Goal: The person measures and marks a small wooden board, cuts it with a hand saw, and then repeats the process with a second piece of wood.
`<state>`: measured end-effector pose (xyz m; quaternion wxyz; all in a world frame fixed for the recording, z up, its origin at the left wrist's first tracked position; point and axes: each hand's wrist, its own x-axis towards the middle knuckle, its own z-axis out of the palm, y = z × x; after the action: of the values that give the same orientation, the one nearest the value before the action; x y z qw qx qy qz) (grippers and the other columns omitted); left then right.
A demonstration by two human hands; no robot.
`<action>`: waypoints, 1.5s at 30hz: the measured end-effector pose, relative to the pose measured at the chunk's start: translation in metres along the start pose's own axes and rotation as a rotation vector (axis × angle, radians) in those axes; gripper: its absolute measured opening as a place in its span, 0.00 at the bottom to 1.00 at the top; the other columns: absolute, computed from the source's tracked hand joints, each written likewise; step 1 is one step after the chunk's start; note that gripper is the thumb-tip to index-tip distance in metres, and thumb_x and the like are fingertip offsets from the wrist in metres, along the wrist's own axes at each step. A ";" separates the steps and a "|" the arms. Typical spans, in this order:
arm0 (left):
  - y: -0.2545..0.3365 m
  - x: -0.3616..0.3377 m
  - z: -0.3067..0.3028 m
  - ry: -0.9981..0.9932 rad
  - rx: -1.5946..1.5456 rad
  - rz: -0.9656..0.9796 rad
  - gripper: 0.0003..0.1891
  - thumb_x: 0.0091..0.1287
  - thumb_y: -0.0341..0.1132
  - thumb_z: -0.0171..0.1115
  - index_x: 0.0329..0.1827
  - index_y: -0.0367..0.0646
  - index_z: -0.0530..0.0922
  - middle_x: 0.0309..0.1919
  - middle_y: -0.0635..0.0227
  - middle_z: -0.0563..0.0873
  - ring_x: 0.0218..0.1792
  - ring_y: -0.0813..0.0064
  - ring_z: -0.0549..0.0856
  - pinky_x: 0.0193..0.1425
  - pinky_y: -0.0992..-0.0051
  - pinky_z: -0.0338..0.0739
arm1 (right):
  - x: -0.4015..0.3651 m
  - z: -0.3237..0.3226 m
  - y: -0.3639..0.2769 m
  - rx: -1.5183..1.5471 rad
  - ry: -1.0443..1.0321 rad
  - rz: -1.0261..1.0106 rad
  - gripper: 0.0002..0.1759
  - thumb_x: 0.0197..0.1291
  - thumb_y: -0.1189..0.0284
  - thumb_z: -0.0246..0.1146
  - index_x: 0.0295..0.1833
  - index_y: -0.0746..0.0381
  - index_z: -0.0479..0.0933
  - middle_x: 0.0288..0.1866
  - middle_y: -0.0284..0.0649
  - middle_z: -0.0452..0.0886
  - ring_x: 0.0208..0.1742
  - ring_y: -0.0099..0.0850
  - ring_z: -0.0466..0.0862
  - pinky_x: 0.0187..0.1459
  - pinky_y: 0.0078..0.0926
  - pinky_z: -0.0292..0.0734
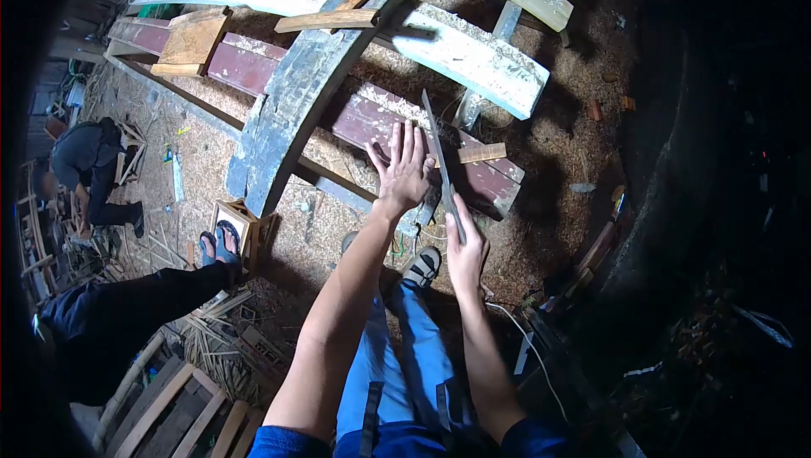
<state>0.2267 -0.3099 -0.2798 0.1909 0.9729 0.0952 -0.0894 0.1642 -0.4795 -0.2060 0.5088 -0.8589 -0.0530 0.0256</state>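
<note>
Fingers spread, my left hand (pixel 405 172) lies flat at the maroon beam (pixel 380 124), beside a small wood strip (pixel 481 153) that crosses the beam. My right hand (pixel 466 251) is closed around the lower end of a long, narrow metal blade, which looks like a saw (pixel 438 149). The blade points up and away, just right of my left hand, and passes over the beam and the left end of the strip. Whether its edge touches the wood I cannot tell. Part of the strip is hidden by my left hand and the blade.
A dark curved timber (pixel 296 90) crosses the maroon beam and a white beam (pixel 473 57). Loose wood pieces (pixel 328 20) rest on top. Shavings cover the ground. One person (pixel 84 158) crouches at the left; another person's leg (pixel 152 297) reaches in nearer. A cable (pixel 541 365) lies at lower right.
</note>
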 end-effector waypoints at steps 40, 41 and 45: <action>-0.016 -0.017 0.003 0.183 -0.167 0.226 0.39 0.77 0.66 0.52 0.88 0.64 0.62 0.91 0.59 0.48 0.90 0.57 0.42 0.79 0.22 0.23 | -0.043 0.011 -0.014 0.102 0.224 0.179 0.20 0.76 0.74 0.66 0.70 0.68 0.80 0.65 0.53 0.87 0.64 0.39 0.88 0.64 0.34 0.81; -0.017 -0.014 0.003 0.165 -0.090 0.279 0.37 0.76 0.65 0.55 0.85 0.65 0.66 0.90 0.64 0.50 0.90 0.60 0.44 0.80 0.23 0.23 | -0.042 0.011 -0.014 0.097 0.231 0.178 0.20 0.76 0.74 0.66 0.70 0.68 0.80 0.65 0.53 0.87 0.64 0.39 0.88 0.64 0.34 0.81; -0.024 -0.014 -0.015 0.175 -0.093 0.386 0.26 0.73 0.47 0.65 0.75 0.62 0.80 0.83 0.72 0.69 0.87 0.64 0.59 0.85 0.29 0.30 | -0.031 0.022 -0.018 0.142 0.302 0.212 0.22 0.78 0.73 0.65 0.72 0.69 0.78 0.64 0.46 0.87 0.59 0.30 0.86 0.61 0.29 0.80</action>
<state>0.2100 -0.2849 -0.2720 0.2402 0.9673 -0.0725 0.0382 0.1303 -0.4551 -0.2009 0.5648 -0.8156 0.1165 -0.0465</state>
